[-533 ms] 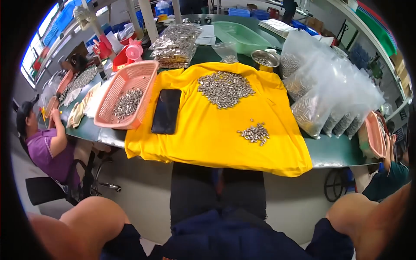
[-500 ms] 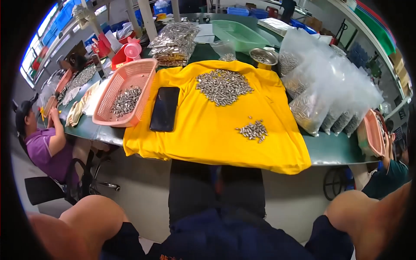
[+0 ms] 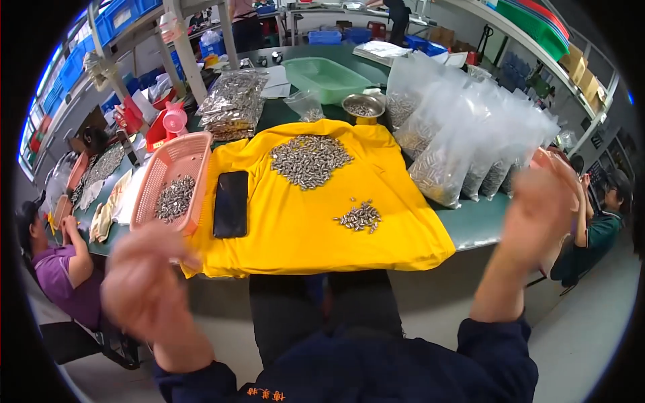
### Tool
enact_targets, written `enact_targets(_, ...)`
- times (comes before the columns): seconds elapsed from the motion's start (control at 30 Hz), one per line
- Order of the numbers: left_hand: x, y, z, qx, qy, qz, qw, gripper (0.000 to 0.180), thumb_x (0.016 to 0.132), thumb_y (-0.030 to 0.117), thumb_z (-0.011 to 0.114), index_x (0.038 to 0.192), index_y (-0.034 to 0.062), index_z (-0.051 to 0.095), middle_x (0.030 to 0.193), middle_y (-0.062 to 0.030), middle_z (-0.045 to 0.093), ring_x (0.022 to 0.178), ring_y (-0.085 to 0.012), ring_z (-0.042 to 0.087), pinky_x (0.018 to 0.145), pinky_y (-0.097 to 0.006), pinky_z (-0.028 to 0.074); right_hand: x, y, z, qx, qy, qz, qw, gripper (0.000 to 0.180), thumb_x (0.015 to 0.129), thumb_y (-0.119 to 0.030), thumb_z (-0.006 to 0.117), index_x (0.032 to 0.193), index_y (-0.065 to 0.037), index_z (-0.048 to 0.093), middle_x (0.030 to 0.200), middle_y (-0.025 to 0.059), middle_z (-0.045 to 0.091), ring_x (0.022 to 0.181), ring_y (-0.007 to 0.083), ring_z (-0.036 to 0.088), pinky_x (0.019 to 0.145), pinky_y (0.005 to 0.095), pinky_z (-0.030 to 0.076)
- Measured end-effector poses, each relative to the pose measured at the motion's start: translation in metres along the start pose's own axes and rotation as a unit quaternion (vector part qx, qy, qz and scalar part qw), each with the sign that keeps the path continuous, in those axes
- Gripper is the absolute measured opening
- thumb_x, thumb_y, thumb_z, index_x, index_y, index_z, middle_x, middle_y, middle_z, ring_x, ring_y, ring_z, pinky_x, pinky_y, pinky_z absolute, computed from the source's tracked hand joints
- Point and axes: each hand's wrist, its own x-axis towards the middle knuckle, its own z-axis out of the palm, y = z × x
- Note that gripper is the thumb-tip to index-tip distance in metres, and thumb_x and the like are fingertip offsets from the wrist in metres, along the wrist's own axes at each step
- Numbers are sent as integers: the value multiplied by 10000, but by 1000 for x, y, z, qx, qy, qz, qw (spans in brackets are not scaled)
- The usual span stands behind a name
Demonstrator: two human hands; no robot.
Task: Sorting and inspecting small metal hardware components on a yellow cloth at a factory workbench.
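Note:
My left hand [image 3: 144, 282] is raised in front of the pink basket, smeared by motion. Also blurred, my right hand [image 3: 537, 205] hovers at the table's right front, nearest the clear bags. Neither visibly holds anything. A yellow cloth [image 3: 302, 245], apparently a shirt, covers the table between them. On it lie a large pile of small silvery metal cylinders [image 3: 310, 161] and a smaller pile [image 3: 361, 216] nearer me. A black phone [image 3: 230, 205] rests on the cloth's left side. Beside it, the pink perforated basket [image 3: 200, 191] contains more metal pieces.
Bulging clear bags [image 3: 437, 178] of metal parts line the right. Behind the cloth stand a metal bowl [image 3: 363, 111], a pale green tray [image 3: 322, 72] and a stack of bagged parts [image 3: 232, 104]. Co-workers sit at the left [image 3: 57, 269] and right [image 3: 594, 228].
Both my hands have risen into view from below, with my dark sleeves. The view has shifted, so the table's contents appear further left. The piles look unchanged.

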Motion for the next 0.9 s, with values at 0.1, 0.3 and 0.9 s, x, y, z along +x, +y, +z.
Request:
enact_targets(0.1, -11, -55, 28, 107, -198, -149, 963, 244, 646, -90, 581, 872, 2, 592, 770, -102, 589, 713, -203, 571, 662, -285, 452, -25, 31, 59, 365, -155, 537, 745, 347, 855, -175, 383, 1107, 55, 451, 587, -44, 266, 503, 43, 241, 450, 183, 202)
enact_targets(0.3, -47, -163, 78, 179, -361, -373, 836, 224, 731, 119, 578, 946, 61, 597, 874, -112, 596, 727, -224, 581, 678, -304, 452, -79, 83, 128, 430, -229, 678, 551, 318, 797, -110, 388, 1082, 25, 437, 568, -21, 338, 488, 75, 289, 455, 195, 248)
enact_targets(0.9, -55, -269, 143, 237, -446, -320, 801, 139, 693, 151, 594, 812, 83, 618, 754, -104, 604, 741, -279, 568, 674, -366, 440, -137, 93, 136, 127, -430, 373, 812, 181, 764, -61, 454, 922, -28, 538, 667, 124, 547, 600, 237, 537, 568, 323, 408)
